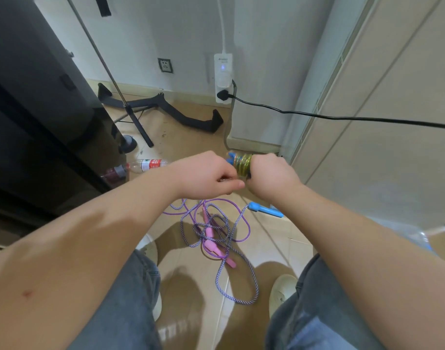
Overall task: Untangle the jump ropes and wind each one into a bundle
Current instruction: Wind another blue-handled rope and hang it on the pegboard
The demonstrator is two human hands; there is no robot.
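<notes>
Jeans-clad knees (125, 306) lowest, bare forearms (95, 233) above. Right hand (270, 176), grip wrapped round green-yellow rope bundle (242, 164), blue handles (231, 158) poking out. Left hand (209, 175) curled against its coils; pinching or not, cannot tell. Purple ropes (238, 224) tangled on floor (282, 245) below, pink handles (209, 233) among them.

Room: white wall (186, 34) with socket (165, 65); glossy beige tile floor (274, 238); dark cabinet (27, 97) at left.

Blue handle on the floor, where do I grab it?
Pinch the blue handle round its middle, from above: it lies flat on the tiles, long and thin, beside the purple tangle. Free one first: left hand and right hand are busy with the wound bundle.
</notes>
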